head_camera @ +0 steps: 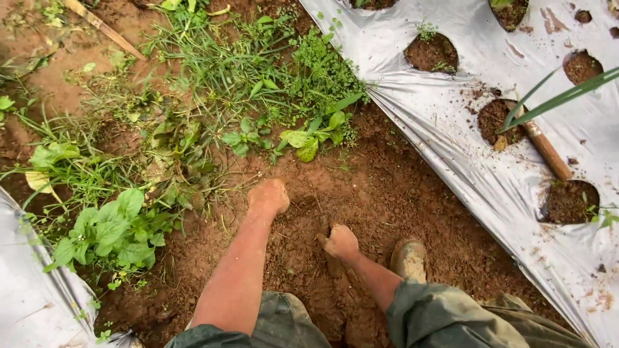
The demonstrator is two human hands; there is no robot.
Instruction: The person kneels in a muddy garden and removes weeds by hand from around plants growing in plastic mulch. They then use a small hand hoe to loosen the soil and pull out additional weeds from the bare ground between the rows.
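Reddish-brown bare soil furrow point(387, 193) runs between two sheets of silver plastic mulch point(464, 148), w/ planting holes cut in the right sheet. Green weed patch point(213, 109) fills the furrow from 9 to 12 o'clock of the hands, its long axis along the furrow toward 11. Left hand point(269, 196) is nearer it: mud-coated, curled shut, knuckles pressed on the soil; can't tell if it grips anything. Nearest broad-leaf green weed clump point(309, 138) sits at approx 1 o'clock from it, close. Right hand point(340, 242) lies further back, fisted round a short mud-caked tool handle point(330, 252) dug into the dirt.
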